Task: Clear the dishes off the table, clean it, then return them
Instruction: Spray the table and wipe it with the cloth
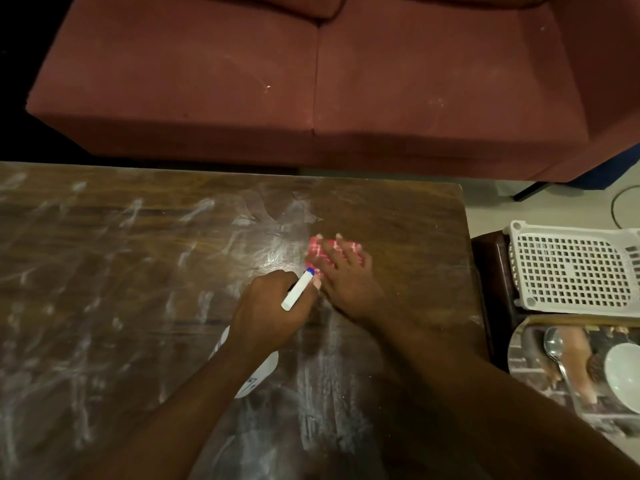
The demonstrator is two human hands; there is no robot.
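The brown table (138,271) fills most of the view, and white smears run all over its top. 2 hands are near the middle of it, close together. The left hand (270,306) has its fingers curled tight round a white bottle (296,292) with a blue tip. The tip points toward the cloth, and the fat end of the bottle pokes out under the wrist. The right hand (346,278) lies flat on a pink cloth (317,249) with its fingers (341,247) straight and spread out. It presses the cloth down on the table. The cloth is just past the bottle's tip, and a wet, shiny patch is on the wood just left of it. The dishes are off the table, on the right side. There, a tray (530,393) with a picture on it holds 1 white bowl (623,375) and 1 shiny spoon (554,344), which lie near each other. What the tray rests on cannot be seen. Beyond the tray, a white basket (571,268) with many small holes sits on a dark stool (491,271) just beside the table's right edge. A red sofa (311,81) stands behind the table.
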